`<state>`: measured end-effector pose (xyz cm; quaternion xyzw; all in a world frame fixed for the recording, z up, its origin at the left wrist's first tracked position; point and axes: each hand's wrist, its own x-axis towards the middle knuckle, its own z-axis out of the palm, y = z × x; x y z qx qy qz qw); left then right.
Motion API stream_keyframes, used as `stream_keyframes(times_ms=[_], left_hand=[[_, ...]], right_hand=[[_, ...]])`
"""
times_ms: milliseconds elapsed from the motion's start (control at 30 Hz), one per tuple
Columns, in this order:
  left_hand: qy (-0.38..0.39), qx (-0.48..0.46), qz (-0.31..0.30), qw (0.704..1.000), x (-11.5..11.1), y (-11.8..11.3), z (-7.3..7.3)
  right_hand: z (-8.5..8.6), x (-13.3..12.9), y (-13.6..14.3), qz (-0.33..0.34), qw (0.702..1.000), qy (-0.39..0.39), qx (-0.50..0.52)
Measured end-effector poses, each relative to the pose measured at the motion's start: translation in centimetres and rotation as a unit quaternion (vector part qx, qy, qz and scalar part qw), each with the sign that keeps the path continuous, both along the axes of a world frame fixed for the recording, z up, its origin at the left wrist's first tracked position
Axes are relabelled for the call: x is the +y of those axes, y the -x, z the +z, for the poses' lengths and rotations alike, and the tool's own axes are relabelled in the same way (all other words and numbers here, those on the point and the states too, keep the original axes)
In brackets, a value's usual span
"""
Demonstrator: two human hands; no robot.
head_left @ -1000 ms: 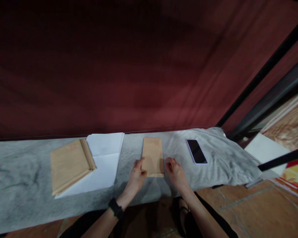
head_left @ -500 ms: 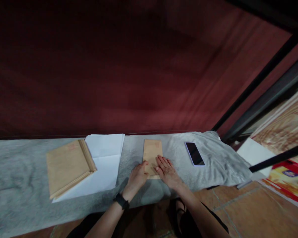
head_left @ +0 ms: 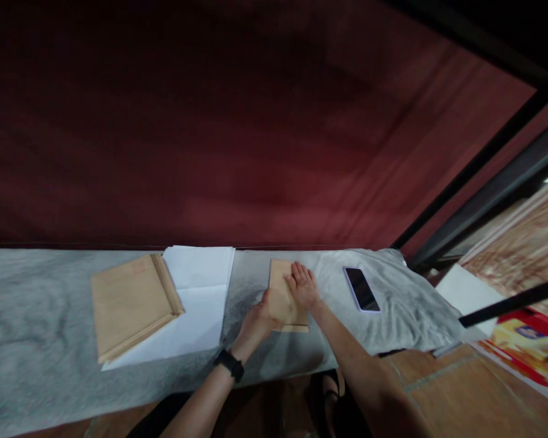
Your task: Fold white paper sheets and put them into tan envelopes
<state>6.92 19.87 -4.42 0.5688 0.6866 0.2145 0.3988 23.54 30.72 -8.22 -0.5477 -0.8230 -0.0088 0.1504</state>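
Observation:
A brown paper envelope [head_left: 285,304] lies lengthwise in front of me on the grey cloth, a folded strip across its near end. My left hand [head_left: 257,320], a dark watch on its wrist, is closed at the envelope's lower left edge. Its thumb points away from me and its fingers reach over the paper. Flat on the upper right part of the envelope rests my right hand [head_left: 304,289], fingers stretched out. It covers the far right corner.
To the left, a stack of brown envelopes [head_left: 132,304] overlaps white paper sheets [head_left: 201,310]. A phone [head_left: 362,289] lies right of my right hand on the grey cloth [head_left: 41,322]. Behind is a dark red curtain [head_left: 210,152]; black metal bars [head_left: 475,164] stand at the right.
My right hand has slid away from me, from the envelope's near right side up to its far right part. My left hand stays by the left edge, its fingers now further over the paper.

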Motion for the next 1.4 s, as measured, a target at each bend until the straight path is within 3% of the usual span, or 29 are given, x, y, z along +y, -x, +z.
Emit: stream_keyframes(times_ms=[167, 367, 567, 667, 800, 900, 1000, 1067, 1167, 1333, 1400], left_hand=[[0.002, -0.045, -0.004, 0.999, -0.1, 0.2, -0.1], [-0.015, -0.091, 0.012, 0.996, -0.1, 0.0, -0.3], [0.019, -0.153, 0.062, 0.986, 0.2, 0.0, -0.3], [0.039, -0.194, 0.072, 0.978, 0.3, -0.1, 0.1], [0.054, -0.233, 0.045, 0.97, 0.0, -0.2, 0.7], [0.051, -0.3, 0.017, 0.952, -0.3, -0.4, 0.9], [0.039, -0.39, -0.014, 0.92, -0.4, -0.7, 1.3], [0.045, -0.449, -0.025, 0.892, -0.3, -0.8, 1.6], [0.052, -0.512, 0.001, 0.857, -0.3, -1.1, 1.8], [0.066, -0.505, -0.001, 0.86, -0.8, -2.7, 0.5], [0.047, -0.471, 0.017, 0.881, -0.9, -3.5, -0.1]], right_hand=[[-0.4, -3.4, -1.7, 0.048, 0.999, 0.007, 0.017], [0.1, -9.6, -4.3, 0.13, 0.989, 0.056, 0.034], [1.5, -14.8, -4.6, 0.103, 0.993, 0.0, 0.049], [1.9, -16.0, -3.7, 0.097, 0.993, -0.017, 0.068], [1.0, -16.5, -2.2, 0.139, 0.986, 0.013, 0.093], [0.3, -16.2, -1.9, 0.101, 0.987, 0.017, 0.122], [0.8, -15.1, -2.5, 0.061, 0.979, 0.035, 0.194], [1.6, -14.2, -3.1, 0.019, 0.952, 0.054, 0.302], [2.9, -13.0, -3.6, -0.069, 0.882, 0.069, 0.461], [3.3, -13.2, -2.6, -0.092, 0.693, 0.204, 0.686], [3.1, -13.7, -2.2, -0.101, 0.645, 0.264, 0.709]])
